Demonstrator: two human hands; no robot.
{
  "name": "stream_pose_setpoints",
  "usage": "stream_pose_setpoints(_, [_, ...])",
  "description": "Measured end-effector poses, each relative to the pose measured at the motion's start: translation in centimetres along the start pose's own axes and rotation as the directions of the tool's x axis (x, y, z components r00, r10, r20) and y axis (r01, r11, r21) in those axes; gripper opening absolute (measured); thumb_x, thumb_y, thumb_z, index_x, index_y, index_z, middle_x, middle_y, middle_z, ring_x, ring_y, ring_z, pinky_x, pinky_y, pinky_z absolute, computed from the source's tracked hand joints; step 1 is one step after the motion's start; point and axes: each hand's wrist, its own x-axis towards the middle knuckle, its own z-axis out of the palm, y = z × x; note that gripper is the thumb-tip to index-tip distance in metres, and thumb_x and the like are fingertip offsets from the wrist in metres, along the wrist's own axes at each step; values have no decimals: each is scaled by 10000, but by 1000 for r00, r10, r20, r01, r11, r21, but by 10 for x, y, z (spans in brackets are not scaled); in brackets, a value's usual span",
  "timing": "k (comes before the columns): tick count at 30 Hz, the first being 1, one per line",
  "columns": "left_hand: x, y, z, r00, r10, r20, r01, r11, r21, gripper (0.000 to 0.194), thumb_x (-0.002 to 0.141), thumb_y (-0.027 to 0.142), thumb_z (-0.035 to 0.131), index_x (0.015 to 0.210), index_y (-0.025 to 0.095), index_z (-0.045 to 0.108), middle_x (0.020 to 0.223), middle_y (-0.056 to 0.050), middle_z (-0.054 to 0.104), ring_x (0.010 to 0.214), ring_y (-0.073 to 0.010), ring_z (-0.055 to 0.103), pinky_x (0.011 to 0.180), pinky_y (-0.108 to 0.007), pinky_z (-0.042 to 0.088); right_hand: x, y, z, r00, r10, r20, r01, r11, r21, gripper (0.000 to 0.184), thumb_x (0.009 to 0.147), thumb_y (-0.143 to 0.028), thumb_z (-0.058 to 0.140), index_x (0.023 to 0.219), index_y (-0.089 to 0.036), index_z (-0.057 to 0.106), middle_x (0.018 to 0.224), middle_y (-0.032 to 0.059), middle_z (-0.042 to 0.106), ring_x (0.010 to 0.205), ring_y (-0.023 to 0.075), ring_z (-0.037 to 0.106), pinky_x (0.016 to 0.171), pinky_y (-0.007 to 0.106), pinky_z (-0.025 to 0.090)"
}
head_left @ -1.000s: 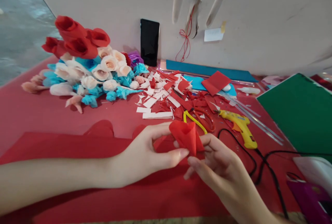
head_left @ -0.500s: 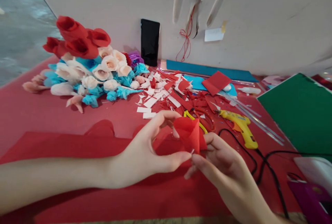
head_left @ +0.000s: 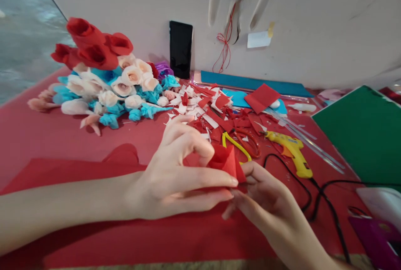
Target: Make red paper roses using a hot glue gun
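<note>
**Both hands pinch a red paper cone over the red sheet**

A small cone of thin red crepe-like paper (head_left: 226, 160), rolled with a soft open mouth and a narrow base, sits between the two hands just above a large flat sheet of red paper (head_left: 72, 170) with scalloped, petal-shaped edges. Behind it lies a litter of stiff red and white paper offcuts (head_left: 200, 113), angular and curled. Yellow-handled scissors (head_left: 233, 142) rest just beyond the cone, and a yellow plastic glue gun (head_left: 293, 153) with a black cord lies near them on the right. Farther left is a heap of rolled paper roses in cream, turquoise and red (head_left: 103, 80), matte and crinkled. A smooth green card sheet (head_left: 363, 132) lies at the far right.

The left hand (head_left: 175, 178) comes in from the left, wrist low, thumb stretched along the cone's base and forefinger arched over its top, gripping it. The right hand (head_left: 269, 207) lies palm up beneath, fingertips closed on the cone's narrow end.
</note>
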Motion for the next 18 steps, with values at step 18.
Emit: stream_pose_setpoints(18, [4, 4, -5, 987, -148, 68, 158, 969, -189, 108, 831, 233, 534, 768, 233, 622, 734, 4, 416, 748, -139, 403, 810, -310, 358, 6, -4, 0, 1000, -4, -28, 5, 1000, 8, 105, 788, -209, 556, 732, -184, 471, 707, -10, 489, 619, 90, 493, 510, 164, 515])
